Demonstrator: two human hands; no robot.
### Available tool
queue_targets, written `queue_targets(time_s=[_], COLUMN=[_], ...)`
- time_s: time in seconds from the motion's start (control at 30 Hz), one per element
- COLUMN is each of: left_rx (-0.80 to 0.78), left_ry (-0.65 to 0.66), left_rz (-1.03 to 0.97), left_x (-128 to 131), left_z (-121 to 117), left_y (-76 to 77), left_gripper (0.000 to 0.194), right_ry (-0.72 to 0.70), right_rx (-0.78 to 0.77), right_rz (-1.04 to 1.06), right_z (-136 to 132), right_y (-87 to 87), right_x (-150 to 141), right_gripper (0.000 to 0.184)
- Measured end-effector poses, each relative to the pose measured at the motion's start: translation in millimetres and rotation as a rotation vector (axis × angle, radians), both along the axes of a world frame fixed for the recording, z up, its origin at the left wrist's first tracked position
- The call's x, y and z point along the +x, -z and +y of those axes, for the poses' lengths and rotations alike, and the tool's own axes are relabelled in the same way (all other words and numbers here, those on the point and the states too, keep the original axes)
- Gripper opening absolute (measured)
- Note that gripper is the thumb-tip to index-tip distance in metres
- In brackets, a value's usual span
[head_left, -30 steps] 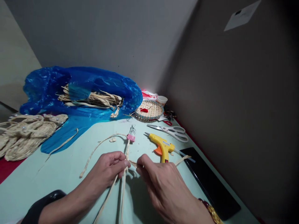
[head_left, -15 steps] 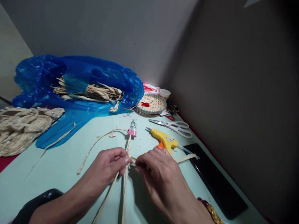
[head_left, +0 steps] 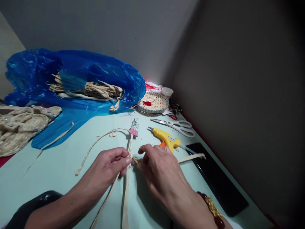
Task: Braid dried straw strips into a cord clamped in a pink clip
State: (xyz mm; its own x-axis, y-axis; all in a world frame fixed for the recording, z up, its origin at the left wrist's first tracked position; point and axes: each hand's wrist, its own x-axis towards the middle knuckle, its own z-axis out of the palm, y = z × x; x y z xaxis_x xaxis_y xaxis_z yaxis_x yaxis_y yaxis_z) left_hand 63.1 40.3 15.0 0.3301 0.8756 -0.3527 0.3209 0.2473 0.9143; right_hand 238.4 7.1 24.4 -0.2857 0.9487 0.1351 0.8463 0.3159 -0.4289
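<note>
A pale raffia braid (head_left: pixel 131 143) runs down from a pink binder clip (head_left: pixel 133 132). My left hand (head_left: pixel 111 163) pinches the braid's lower end between thumb and fingertips. Two loose strands (head_left: pixel 125 197) trail from there toward the near edge. Just right of the braid, my right hand (head_left: pixel 164 173) has hold of a third raffia strand (head_left: pixel 192 157), its index finger lifted and the grip partly hidden. That strand passes beneath the palm and comes out on the right, its tip over a black flat object (head_left: pixel 214 178). A thin finished-looking cord (head_left: pixel 89 149) curves left from the clip.
Beyond the right hand lie a yellow glue gun (head_left: pixel 166 137) and white-handled scissors (head_left: pixel 182 127). Farther back are a woven basket (head_left: pixel 157 103), a paper cup (head_left: pixel 167 92) and a blue plastic bag (head_left: pixel 100 68) with a raffia bundle (head_left: pixel 92 90). A woven piece (head_left: pixel 26 127) sits left.
My right hand's index finger has lifted away from the strand, opening a gap above the thumb. My left hand keeps its pinch on the braid. The whole view has shifted slightly.
</note>
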Motion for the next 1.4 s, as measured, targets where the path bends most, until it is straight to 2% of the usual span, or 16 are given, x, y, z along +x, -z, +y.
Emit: queue_targets(time_s=[0.27, 0.4, 0.57, 0.73, 0.97, 1.2, 1.3, 1.4], left_rx=[0.077, 0.132, 0.124, 0.142, 0.251, 0.228, 0.208, 0.213], left_ry=[0.017, 0.028, 0.034, 0.056, 0.049, 0.083, 0.106, 0.122], left_rz=[0.030, 0.060, 0.081, 0.106, 0.372, 0.268, 0.252, 0.284], left_x=[0.1, 0.3, -0.1, -0.3, 2.2, -4.6, -6.8, -6.6], left_z=[0.5, -0.7, -1.8, -2.5, -5.7, -4.8, -3.7, -2.8], left_y=[0.7, -0.1, 1.7, 5.2, 6.5, 5.8, 4.4, 2.7], left_gripper=[0.023, 0.023, 0.026, 0.024, 0.028, 0.030, 0.030, 0.032], right_ry=[-0.039, -0.030, -0.013, -0.007, 0.033, -0.061, -0.092, -0.121], right_rx=[-0.142, -0.122, -0.113, -0.094, -0.039, -0.089, -0.018, 0.154], right_rz=[0.050, 0.036, 0.024, 0.012, 0.009, 0.098, 0.050, -0.069], right_z=[9.2, 8.7, 4.6, 4.4, 1.4, 5.5, 6.5, 3.4], right_y=[-8.8, -9.2, -9.8, -3.3, 3.3, -4.0, -2.1, 2.4], right_x=[-3.7, -6.6, -9.2, -12.1, -17.6, -9.1, -6.3, -9.2], right_gripper=[0.013, 0.015, 0.015, 0.015, 0.011, 0.016, 0.021, 0.021])
